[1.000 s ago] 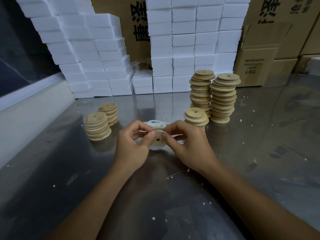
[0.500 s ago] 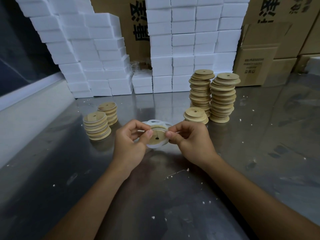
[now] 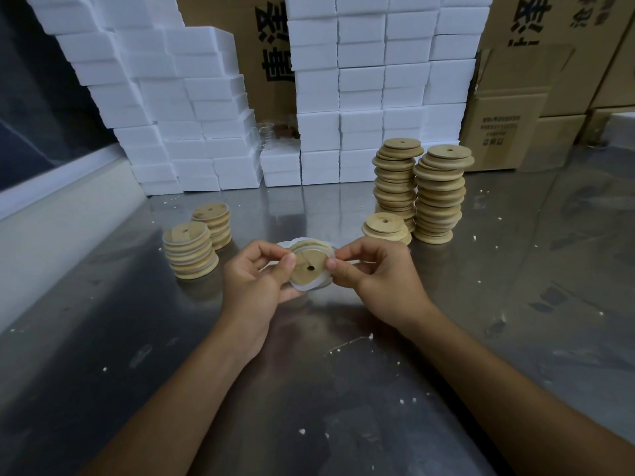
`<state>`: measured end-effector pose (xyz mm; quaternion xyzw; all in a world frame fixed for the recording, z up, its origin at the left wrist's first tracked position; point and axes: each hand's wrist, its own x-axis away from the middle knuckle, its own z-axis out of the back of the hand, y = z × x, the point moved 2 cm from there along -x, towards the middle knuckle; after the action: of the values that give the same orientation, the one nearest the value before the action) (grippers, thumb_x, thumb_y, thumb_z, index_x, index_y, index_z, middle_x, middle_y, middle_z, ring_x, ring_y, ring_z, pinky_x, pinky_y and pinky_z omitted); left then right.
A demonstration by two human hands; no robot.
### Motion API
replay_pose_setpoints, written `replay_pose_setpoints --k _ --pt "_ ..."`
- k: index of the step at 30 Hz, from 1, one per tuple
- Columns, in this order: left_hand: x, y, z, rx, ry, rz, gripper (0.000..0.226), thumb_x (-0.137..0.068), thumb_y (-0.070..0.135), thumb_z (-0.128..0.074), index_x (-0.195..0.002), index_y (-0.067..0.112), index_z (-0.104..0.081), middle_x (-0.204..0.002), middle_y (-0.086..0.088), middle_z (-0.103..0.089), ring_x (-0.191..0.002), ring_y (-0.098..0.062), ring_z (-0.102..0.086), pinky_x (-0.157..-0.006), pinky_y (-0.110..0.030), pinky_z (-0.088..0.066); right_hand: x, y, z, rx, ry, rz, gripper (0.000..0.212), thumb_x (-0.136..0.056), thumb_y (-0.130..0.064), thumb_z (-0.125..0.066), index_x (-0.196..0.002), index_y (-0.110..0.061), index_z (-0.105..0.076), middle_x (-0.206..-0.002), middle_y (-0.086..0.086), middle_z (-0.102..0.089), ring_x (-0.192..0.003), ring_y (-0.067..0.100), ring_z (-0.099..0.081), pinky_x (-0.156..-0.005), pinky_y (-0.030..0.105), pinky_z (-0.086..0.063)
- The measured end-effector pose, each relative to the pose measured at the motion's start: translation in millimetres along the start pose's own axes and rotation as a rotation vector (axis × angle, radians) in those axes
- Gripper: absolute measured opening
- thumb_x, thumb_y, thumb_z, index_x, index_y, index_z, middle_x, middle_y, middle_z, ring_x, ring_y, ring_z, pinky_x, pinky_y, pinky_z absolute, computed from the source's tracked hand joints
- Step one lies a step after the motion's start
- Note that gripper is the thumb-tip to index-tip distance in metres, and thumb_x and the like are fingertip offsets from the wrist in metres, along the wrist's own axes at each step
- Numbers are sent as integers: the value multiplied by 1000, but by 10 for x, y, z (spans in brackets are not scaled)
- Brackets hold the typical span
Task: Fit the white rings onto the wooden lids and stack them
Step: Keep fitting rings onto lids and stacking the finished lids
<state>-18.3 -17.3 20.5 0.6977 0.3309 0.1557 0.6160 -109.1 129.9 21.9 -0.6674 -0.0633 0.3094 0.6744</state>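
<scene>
You hold one wooden lid point(image 3: 309, 266) above the middle of the steel worktop point(image 3: 343, 389), tilted so its flat face and centre hole look up at you. Your left hand point(image 3: 256, 283) has its grip clenched on the lid's 9 o'clock edge, thumb on the face. Your right hand point(image 3: 374, 273) pinches the 3 o'clock edge. A white ring point(image 3: 311, 286) hugs the lid's rim, showing along its lower edge; whether it is fully seated you cannot tell. At 10 o'clock from the lid stand two short stacks of ringed lids point(image 3: 190, 250). At 2 o'clock stand two tall stacks of bare lids point(image 3: 438, 194), with a low stack point(image 3: 386, 226) just in front of them. White foam blocks point(image 3: 360, 97) line the far edge at 12 o'clock.
</scene>
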Motion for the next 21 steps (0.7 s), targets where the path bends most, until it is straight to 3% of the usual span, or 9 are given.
replay_pose_setpoints --k 7,13,18,21 --pt "4 -8 0 75 -10 111 24 -92 -5 -56 -72 8 -54 -76 -7 -71 -74 -21 -72 -60 -45 -60 -27 -24 32 -118 -121 -99 19 -80 3 -76 -72 -13 -73 -70 5 -75 -68 20 -70 -75 35 -63" --pt "16 0 -30 203 -42 179 20 -93 -6 -52 -76 4 -53 -87 -15 -70 -83 -26 -72 -69 -53 -59 -29 -37 64 -119 -101 -108 7 -81 0 -78 -78 -6 -75 -81 18 -76 -74 25 -70 -80 40 -62" --pt "28 -42 -80 274 -120 248 20 -99 -2 -44 -83 8 -49 -114 -24 -65 -103 -40 -67 -82 -61 -54 12 -44 3 -102 -43 -110 11 -84 -6 -78 -83 -8 -66 -85 16 -74 -72 20 -70 -68 43 -64" --pt "47 -59 -77 177 -165 181 22 -98 -1 -47 -84 13 -54 -108 -17 -69 -99 -34 -69 -78 -52 -58 20 -31 2 -103 -50 -98 13 -84 -1 -76 -84 -7 -64 -81 16 -72 -70 18 -70 -64 34 -63"
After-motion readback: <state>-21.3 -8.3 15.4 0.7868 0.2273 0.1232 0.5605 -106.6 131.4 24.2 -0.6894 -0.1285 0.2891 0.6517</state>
